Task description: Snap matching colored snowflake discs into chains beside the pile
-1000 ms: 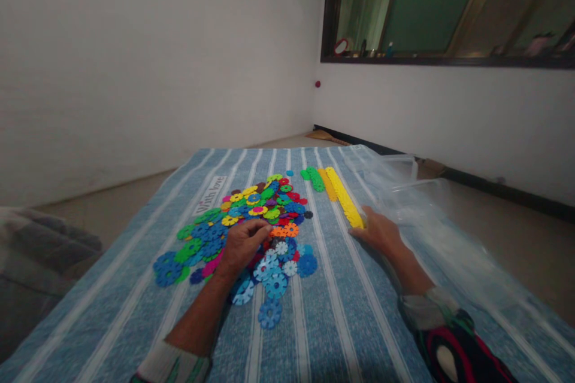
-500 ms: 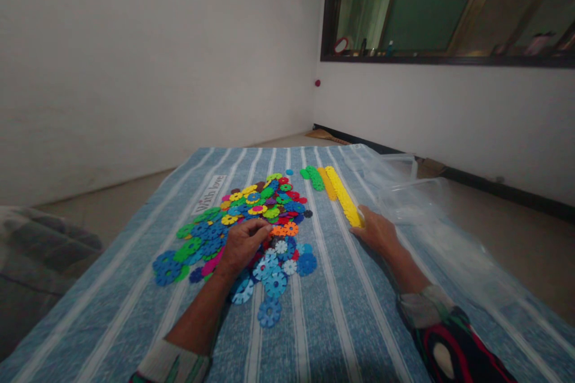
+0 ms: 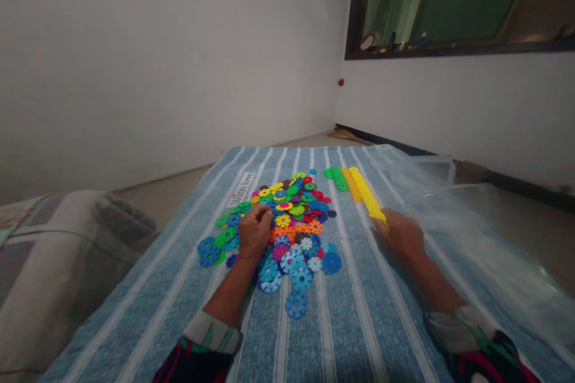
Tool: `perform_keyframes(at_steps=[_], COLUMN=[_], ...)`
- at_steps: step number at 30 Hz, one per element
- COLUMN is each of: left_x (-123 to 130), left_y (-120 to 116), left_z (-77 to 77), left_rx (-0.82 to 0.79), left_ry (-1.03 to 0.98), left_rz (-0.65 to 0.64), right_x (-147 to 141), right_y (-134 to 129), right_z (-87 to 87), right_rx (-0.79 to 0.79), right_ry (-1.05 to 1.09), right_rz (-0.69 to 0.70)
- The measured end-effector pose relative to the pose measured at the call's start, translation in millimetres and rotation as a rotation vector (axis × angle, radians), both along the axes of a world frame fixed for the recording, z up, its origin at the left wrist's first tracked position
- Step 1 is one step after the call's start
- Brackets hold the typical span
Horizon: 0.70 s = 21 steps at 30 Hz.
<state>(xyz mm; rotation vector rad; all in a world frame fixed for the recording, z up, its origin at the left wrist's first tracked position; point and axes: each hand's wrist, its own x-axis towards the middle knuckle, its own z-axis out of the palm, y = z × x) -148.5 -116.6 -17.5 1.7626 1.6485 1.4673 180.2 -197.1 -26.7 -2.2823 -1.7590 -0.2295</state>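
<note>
My left hand is over the left-middle of a heaped pile of notched plastic discs in many colours. Its fingers are curled together in a pinch; whatever may be between them is hidden. At the near end of a long row of overlapping yellow discs, my right hand grips a yellow disc between thumb and fingers, somewhat blurred. Beside that row lie a shorter orange-yellow row and a short green row. Light-blue discs spread along the pile's near side.
A striped blue cloth covers the table. Clear plastic containers stand at the right, with clear plastic nearer. A single blue disc lies at the back. Draped fabric is at the left.
The view has turned left, so everything sits further right in the picture. My left hand has drawn back a little from the orange discs, uncovering more of them. My right hand stays by the yellow row.
</note>
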Motion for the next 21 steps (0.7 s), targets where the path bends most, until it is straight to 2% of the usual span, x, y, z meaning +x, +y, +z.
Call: perform_keyframes(at_steps=[3, 7, 12, 17, 21], left_x=[-3.0, -0.2, 6.4, 9.8, 9.9], left_y=[2.4, 0.6, -5.9, -11.7, -13.7], left_z=[-4.3, -9.4, -7.0, -2.4, -3.3], left_rx=[0.007, 0.009, -0.055, -0.119, -0.144], left_ry=[0.093, 0.352, 0.708, 0.792, 0.812], left_rz=[-0.005, -0.048, -0.088, -0.071, -0.055], right_x=[-22.3, -54.1, -84.0, -110.4, -124.4], right_y=[-0.1, -1.2, 6.3, 28.1, 36.6], right_z=[-4.0, -10.0, -11.4, -13.6, -26.7], right_rx=[0.025, 0.027, 0.037, 0.066, 0.136], right_ry=[-0.008, 0.019, 0.069, 0.171, 0.250], right_rz=[0.162, 0.377, 0.535, 0.616, 0.684])
